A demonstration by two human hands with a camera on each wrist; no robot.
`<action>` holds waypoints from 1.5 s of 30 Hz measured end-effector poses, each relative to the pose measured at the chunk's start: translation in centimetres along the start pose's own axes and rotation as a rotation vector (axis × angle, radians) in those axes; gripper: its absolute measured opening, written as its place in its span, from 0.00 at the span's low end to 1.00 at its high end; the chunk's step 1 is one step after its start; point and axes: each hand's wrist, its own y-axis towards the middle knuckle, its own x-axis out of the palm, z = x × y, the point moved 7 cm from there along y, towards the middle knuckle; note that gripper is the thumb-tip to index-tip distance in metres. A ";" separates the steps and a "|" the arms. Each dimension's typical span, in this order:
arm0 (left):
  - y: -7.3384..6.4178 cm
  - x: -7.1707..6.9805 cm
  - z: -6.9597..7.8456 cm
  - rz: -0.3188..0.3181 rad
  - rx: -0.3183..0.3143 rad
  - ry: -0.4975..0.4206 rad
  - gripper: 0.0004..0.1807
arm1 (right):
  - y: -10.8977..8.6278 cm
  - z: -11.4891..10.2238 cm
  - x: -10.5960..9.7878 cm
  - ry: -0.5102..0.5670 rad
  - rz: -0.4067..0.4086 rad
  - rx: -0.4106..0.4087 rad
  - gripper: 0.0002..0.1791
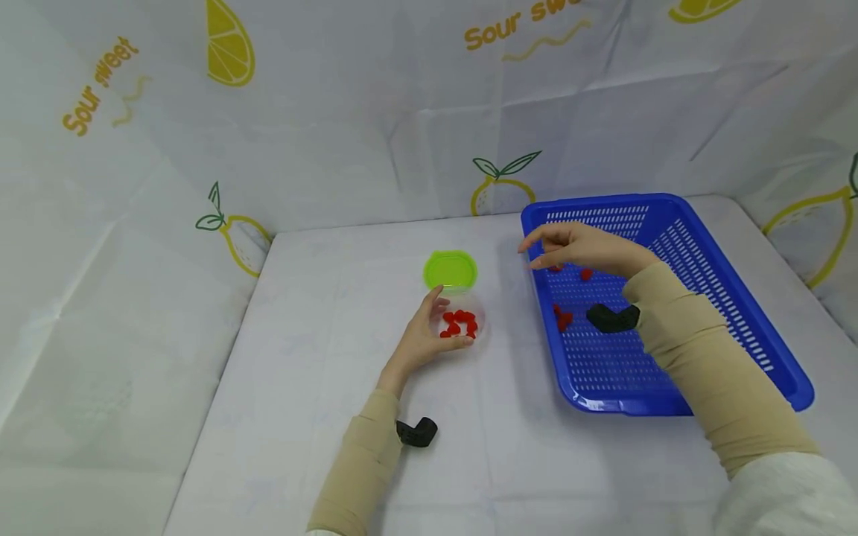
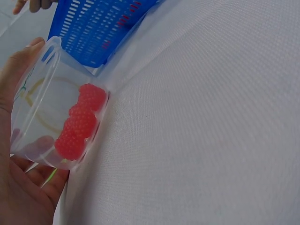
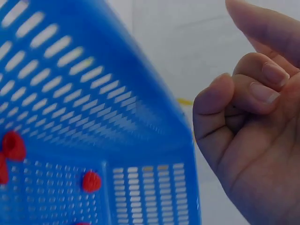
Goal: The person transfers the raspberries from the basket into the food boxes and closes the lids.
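Clear plastic shows me what my left hand (image 1: 418,340) holds: a small cup (image 2: 70,70), thumb and fingers curled round its sides, I judge to keep something so light from sliding on the counter (image 1: 302,372). Its mouth faces up, uncovered, and red raspberries (image 2: 77,124) lie on its bottom within that grip. Just beyond those fingers sits the lime-green lid (image 1: 450,269), probably there to leave the mouth free; whether it is joined to the cup I cannot tell. My right hand (image 1: 590,248) hangs above the left rim of the blue slotted basket (image 1: 603,199), holding nothing I can see, forefinger and thumb slightly apart, the others bent. Below it, loose raspberries (image 3: 91,181) lie scattered, apparently kept from rolling off by the basket's walls.
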 end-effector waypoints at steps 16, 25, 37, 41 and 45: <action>-0.1 0.1 -0.2 0.005 -0.020 -0.022 0.56 | -2.5 6.9 -1.8 0.098 0.035 0.064 0.16; -0.1 0.1 -0.3 0.003 -0.011 -0.036 0.57 | -2.1 9.4 -0.6 0.058 -0.074 0.119 0.21; -0.2 0.0 -0.3 0.003 -0.002 -0.030 0.56 | -1.7 11.5 0.6 0.025 -0.179 0.242 0.23; -0.1 0.0 -0.3 0.001 0.000 -0.036 0.56 | -1.7 11.9 0.8 0.020 -0.204 0.264 0.23; -0.1 0.0 -0.4 -0.002 0.006 -0.052 0.56 | -1.7 12.3 1.2 0.005 -0.234 0.259 0.21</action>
